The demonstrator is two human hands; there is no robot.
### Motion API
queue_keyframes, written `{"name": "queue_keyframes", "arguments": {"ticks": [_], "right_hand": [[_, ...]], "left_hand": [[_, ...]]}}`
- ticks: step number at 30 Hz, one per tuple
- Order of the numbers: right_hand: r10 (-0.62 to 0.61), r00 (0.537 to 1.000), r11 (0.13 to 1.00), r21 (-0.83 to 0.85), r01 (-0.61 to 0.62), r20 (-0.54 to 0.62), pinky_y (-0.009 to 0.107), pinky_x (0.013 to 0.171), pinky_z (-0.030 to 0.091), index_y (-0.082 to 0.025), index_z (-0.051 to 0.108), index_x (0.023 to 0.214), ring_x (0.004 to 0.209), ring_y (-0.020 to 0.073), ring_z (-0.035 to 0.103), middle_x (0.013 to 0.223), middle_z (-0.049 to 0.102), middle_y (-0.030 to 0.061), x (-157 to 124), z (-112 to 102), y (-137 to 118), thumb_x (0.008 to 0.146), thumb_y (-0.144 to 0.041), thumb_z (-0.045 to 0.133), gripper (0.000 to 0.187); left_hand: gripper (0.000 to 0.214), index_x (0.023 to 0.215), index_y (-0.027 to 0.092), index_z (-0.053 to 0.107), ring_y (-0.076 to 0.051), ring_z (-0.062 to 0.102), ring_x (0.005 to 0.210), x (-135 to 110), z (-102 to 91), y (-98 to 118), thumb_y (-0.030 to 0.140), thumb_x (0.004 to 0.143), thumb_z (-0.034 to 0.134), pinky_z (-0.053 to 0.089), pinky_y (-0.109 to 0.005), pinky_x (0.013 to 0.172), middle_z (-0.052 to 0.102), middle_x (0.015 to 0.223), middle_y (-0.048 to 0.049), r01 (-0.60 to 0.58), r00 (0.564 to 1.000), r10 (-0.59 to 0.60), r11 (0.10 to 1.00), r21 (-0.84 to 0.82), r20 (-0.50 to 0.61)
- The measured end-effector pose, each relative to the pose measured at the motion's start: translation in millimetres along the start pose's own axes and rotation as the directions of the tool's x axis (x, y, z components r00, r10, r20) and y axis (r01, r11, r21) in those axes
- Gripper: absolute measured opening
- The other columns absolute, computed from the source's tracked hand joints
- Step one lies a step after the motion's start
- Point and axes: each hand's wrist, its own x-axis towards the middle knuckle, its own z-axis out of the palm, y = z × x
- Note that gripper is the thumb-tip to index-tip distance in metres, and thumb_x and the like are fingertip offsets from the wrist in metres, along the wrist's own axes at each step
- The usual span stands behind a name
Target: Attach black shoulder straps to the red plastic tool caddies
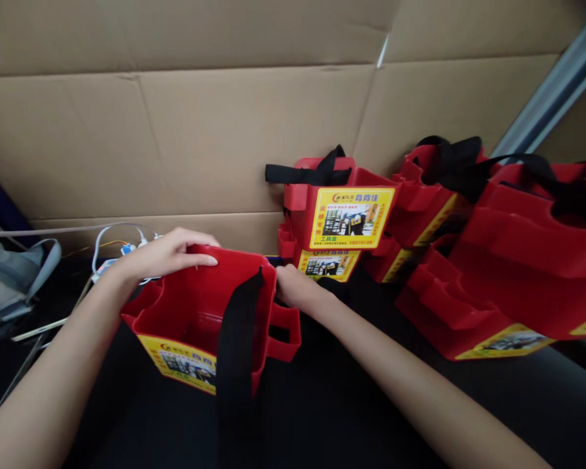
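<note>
A red plastic tool box [234,260] with a yellow printed label stands on the black surface in front of me, its open top facing up. My left hand [180,253] grips its back rim, thumb on the inside and fingers behind the wall. A wide black strap [239,326] comes through a slot near the right back corner and hangs down over the front. At that corner, behind the side pocket, is my right hand [290,285]. Its fingers are bent and partly hidden by the box, so what they hold does not show.
Stacked red tool boxes [303,218] with black straps stand behind and to the right. More boxes [532,241] are piled at far right. Cardboard [200,130] walls the back. White cables and plugs [141,238] and a grey bag [14,273] lie at left.
</note>
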Motion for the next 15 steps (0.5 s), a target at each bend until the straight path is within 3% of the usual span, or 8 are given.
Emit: {"name": "queue_keyframes", "arguments": {"ticks": [3,5,7,11,15], "right_hand": [[-0.184,0.98,0.981,0.078,0.177,0.083,0.026,0.083,0.046,-0.015,0.062,0.106,0.099,0.0185,0.06,0.106,0.065,0.008,-8.9,-11.6,-9.5,0.068,-0.003,0.058,0.04],[-0.374,0.928,0.908,0.205,0.365,0.002,0.025,0.093,0.041,-0.017,0.049,0.125,0.113,0.0147,0.052,0.124,0.056,0.0063,-11.7,-24.9,-12.7,0.074,-0.01,0.059,0.053],[-0.447,0.89,0.853,0.255,0.455,-0.09,0.025,0.094,0.041,-0.015,0.048,0.125,0.113,0.0134,0.052,0.125,0.055,0.007,-10.2,-33.4,-11.5,0.083,-0.019,0.053,0.043],[-0.27,0.96,0.953,0.122,0.277,-0.069,0.025,0.083,0.045,-0.014,0.064,0.093,0.09,0.0126,0.061,0.096,0.067,0.0042,1.4,-19.0,0.8,0.089,-0.019,0.045,0.02],[-0.032,0.997,0.999,0.016,0.033,-0.075,0.034,0.079,0.048,-0.01,0.062,0.088,0.084,0.0159,0.062,0.089,0.065,0.0072,8.5,14.3,14.6,0.086,-0.015,0.05,0.014]], "left_hand": [[0.022,0.085,0.018,0.063,-0.011,0.057,0.071,0.0,0.6,-0.2,0.038,0.083,0.054,0.044,-0.017,0.057,0.064,0.078,0.0001,0.007,1.0,-0.007,0.999,-0.031,0.003],[0.022,0.086,0.018,0.063,-0.012,0.059,0.07,0.0,0.8,-0.4,0.037,0.083,0.054,0.044,-0.017,0.057,0.065,0.079,-0.0001,0.009,1.0,-0.008,0.999,-0.048,0.008],[0.022,0.087,0.018,0.063,-0.012,0.059,0.07,0.0,0.7,-1.0,0.037,0.083,0.054,0.045,-0.017,0.058,0.066,0.08,-0.0004,0.015,1.0,-0.014,0.998,-0.054,0.018],[0.024,0.087,0.017,0.063,-0.013,0.058,0.072,0.0,0.0,-2.6,0.039,0.083,0.054,0.045,-0.017,0.058,0.065,0.081,-0.0008,0.024,1.0,-0.023,0.999,-0.046,0.019],[0.024,0.084,0.017,0.062,-0.011,0.055,0.07,0.0,-0.6,-2.2,0.039,0.083,0.054,0.042,-0.016,0.056,0.062,0.078,0.0002,0.021,1.0,-0.021,1.0,-0.018,0.011]]}}
